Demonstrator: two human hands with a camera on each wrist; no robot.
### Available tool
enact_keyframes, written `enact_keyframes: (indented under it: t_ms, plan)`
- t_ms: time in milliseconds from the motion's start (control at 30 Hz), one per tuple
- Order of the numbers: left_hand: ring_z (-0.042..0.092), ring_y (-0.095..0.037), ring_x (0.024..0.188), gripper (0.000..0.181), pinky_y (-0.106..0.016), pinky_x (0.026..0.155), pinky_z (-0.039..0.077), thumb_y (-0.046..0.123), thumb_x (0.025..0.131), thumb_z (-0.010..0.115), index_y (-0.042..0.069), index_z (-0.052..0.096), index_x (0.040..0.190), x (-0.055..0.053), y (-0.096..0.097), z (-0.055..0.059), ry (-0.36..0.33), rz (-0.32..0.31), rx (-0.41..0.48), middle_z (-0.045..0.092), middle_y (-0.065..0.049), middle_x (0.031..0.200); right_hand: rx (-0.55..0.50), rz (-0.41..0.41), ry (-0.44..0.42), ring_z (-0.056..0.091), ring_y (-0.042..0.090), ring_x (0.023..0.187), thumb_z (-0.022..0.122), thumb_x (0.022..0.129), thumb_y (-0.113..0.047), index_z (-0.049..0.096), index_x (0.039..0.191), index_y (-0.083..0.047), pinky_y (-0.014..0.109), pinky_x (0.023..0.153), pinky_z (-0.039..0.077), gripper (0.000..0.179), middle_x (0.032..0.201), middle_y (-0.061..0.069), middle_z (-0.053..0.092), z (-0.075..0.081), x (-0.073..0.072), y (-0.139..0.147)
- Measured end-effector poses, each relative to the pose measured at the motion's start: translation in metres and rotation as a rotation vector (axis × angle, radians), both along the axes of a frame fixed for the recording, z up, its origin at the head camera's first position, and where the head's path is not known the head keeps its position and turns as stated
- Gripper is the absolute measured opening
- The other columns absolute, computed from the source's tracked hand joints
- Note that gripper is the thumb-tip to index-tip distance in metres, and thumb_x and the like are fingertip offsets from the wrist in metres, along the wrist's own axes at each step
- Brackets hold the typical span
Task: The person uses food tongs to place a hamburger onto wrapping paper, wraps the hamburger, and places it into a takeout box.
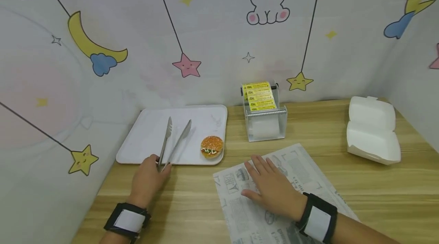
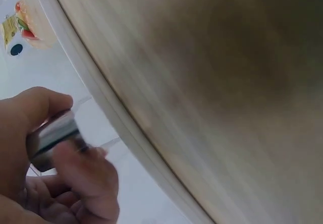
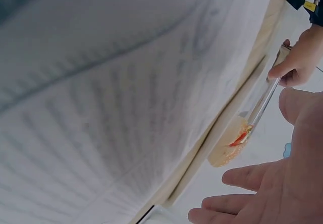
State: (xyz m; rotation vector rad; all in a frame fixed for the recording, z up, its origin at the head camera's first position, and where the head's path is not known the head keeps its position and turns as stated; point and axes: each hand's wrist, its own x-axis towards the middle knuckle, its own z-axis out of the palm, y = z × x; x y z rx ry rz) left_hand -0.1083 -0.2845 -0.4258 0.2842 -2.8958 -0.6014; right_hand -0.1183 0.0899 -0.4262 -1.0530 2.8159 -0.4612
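Metal tongs are gripped near their hinged end by my left hand; their two arms stand spread over the white tray. In the left wrist view the fingers and thumb wrap round the tongs' shiny end. A sesame-bun burger sits at the tray's right front corner, to the right of the tong tips. My right hand lies with fingers spread over a sheet of printed wrapping paper on the table, and it holds nothing.
A label dispenser with a roll of yellow stickers stands behind the paper. At the right is an opened white foam box. A patterned cloth wall encloses the wooden table at the back and sides.
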Motion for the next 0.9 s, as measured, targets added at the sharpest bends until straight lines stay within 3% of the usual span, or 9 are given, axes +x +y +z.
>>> enact_keyframes:
  t_ms: [200,300,367,533,767,900]
  plan:
    - [0.054,-0.022,0.067,0.039,-0.035,0.055,0.044,0.025,0.088,0.075,-0.005,0.061,0.108,0.011,0.022,0.009,0.102,-0.010,0.049,0.059,-0.010,0.081,-0.022,-0.018,0.013,0.025,0.036,0.151,0.053,0.102,-0.054,0.035,0.155,0.001,0.054,0.122,0.017,0.080,0.162,0.023,0.030,0.012,-0.003,-0.006]
    - [0.049,-0.018,0.063,0.039,-0.031,0.051,0.040,0.023,0.084,0.079,-0.003,0.062,0.107,0.019,0.037,0.017,0.209,-0.040,0.051,0.054,-0.007,0.078,-0.101,-0.024,0.003,0.032,0.033,0.149,0.056,0.102,-0.051,0.037,0.155,0.001,0.052,0.121,0.024,0.077,0.160,0.020,0.036,0.019,-0.002,-0.010]
    - [0.046,-0.014,0.059,0.039,-0.027,0.047,0.038,0.019,0.081,0.083,-0.002,0.062,0.105,0.026,0.049,0.024,0.294,-0.080,0.037,0.053,-0.005,0.077,-0.178,-0.033,-0.047,0.036,0.032,0.147,0.057,0.102,-0.049,0.037,0.155,0.000,0.051,0.119,0.029,0.074,0.159,0.018,0.038,0.024,0.000,-0.014]
    - [0.042,-0.007,0.056,0.040,-0.021,0.044,0.037,0.014,0.074,0.088,0.001,0.062,0.102,0.038,0.082,0.035,0.431,-0.199,-0.013,0.055,-0.004,0.079,-0.436,-0.053,-0.282,0.039,0.031,0.145,0.054,0.106,-0.039,0.026,0.159,0.001,0.050,0.114,0.037,0.072,0.162,0.018,0.032,0.035,0.005,-0.024]
    - [0.048,-0.007,0.065,0.043,-0.020,0.051,0.044,0.017,0.072,0.091,0.006,0.061,0.100,0.051,0.117,0.035,0.457,-0.303,-0.071,0.052,0.002,0.083,-0.704,-0.078,-0.668,0.046,0.038,0.139,0.048,0.108,-0.038,0.014,0.159,0.006,0.053,0.111,0.040,0.076,0.156,0.027,0.039,0.048,0.008,-0.023]
    - [0.051,-0.006,0.065,0.045,-0.021,0.052,0.047,0.021,0.071,0.092,0.007,0.061,0.100,0.056,0.133,0.031,0.488,-0.372,-0.118,0.054,0.002,0.086,-0.857,-0.102,-0.879,0.048,0.040,0.136,0.047,0.108,-0.034,0.023,0.157,0.005,0.046,0.106,0.047,0.067,0.151,0.027,0.043,0.053,0.010,-0.024]
